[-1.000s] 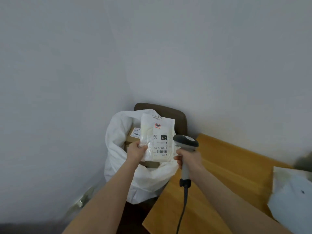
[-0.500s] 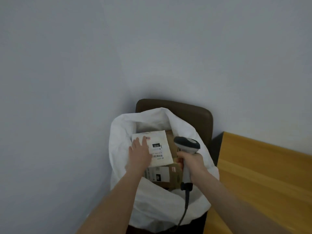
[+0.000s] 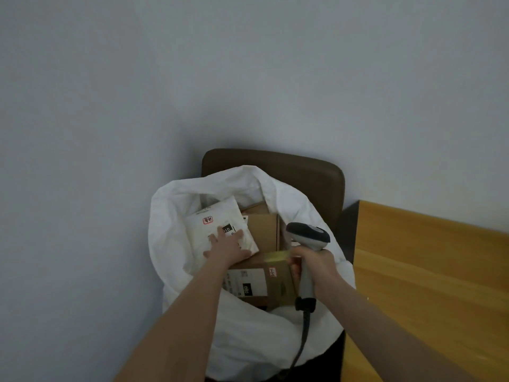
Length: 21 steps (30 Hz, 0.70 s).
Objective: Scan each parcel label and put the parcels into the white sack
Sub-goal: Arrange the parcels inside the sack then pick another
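At the left stands the white sack (image 3: 192, 271), its mouth open toward the camera, propped on a brown chair (image 3: 303, 175) against the wall. A second ago the white soft parcel (image 3: 217, 224) was held upright above the sack mouth, label facing the scanner; now it lies flat inside, at the far left of the opening, on top of the cardboard boxes. The left hand (image 3: 228, 248) rests palm-down on it with fingers spread — not gripping, more pressing or letting go, so this parcel looks delivered.

Just right of it a brown box (image 3: 264, 232) sits deeper in the sack, and nearer the camera a second labelled box (image 3: 261, 282) lies across the opening, its printed label facing up.

Further right, the right hand (image 3: 316, 267) is wrapped closed around the handle of the grey barcode scanner (image 3: 308, 235), head pointing left over the sack, cable (image 3: 300, 340) hanging down past the sack's near edge. It has stayed in that grip throughout.

At the far right lies the wooden table (image 3: 427, 271); no parcels show on the part in view. Judging from this, one scan-and-drop cycle is finished — the next needs the left hand to withdraw and fetch another parcel from somewhere out of frame.
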Available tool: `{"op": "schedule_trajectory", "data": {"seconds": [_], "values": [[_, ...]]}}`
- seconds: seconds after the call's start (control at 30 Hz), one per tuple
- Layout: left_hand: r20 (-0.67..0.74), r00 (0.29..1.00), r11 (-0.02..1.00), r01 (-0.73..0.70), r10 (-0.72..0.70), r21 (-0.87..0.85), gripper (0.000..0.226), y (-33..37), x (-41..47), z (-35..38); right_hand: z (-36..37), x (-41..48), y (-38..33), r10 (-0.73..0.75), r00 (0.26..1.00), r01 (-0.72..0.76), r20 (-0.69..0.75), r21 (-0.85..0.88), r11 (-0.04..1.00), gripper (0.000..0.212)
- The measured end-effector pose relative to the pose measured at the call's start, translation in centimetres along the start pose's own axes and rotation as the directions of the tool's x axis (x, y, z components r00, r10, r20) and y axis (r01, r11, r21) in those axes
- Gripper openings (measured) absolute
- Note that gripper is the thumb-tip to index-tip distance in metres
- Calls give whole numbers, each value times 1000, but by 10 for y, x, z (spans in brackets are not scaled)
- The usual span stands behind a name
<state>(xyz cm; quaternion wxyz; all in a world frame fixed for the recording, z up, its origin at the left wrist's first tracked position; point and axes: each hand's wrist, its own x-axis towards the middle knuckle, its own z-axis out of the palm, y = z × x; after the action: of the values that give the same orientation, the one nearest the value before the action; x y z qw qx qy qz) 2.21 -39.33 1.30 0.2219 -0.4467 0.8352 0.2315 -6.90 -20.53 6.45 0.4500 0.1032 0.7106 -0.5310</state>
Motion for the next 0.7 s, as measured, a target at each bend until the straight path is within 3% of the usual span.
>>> {"op": "schedule_trajectory", "data": {"seconds": [0.17,0.3,0.37,0.53,0.7], "values": [[-217,971,994,-94,103,50,64,29,-21,-4,-24,-20,-8,-7,1000,2,31,156,988,33],[-329,914,971,-225,239,81,38,79,-60,2,-65,-54,0,3,998,-17,57,244,970,23],[-335,887,948,-294,319,124,35,107,-85,10,-92,-72,10,-3,998,-17,70,279,960,23],[-298,861,906,-355,413,230,51,165,-166,47,-175,-124,51,-14,994,-17,105,291,957,22],[-236,828,852,-443,508,279,51,233,-257,101,-279,-187,107,-74,997,79,-29,300,951,20]]}}
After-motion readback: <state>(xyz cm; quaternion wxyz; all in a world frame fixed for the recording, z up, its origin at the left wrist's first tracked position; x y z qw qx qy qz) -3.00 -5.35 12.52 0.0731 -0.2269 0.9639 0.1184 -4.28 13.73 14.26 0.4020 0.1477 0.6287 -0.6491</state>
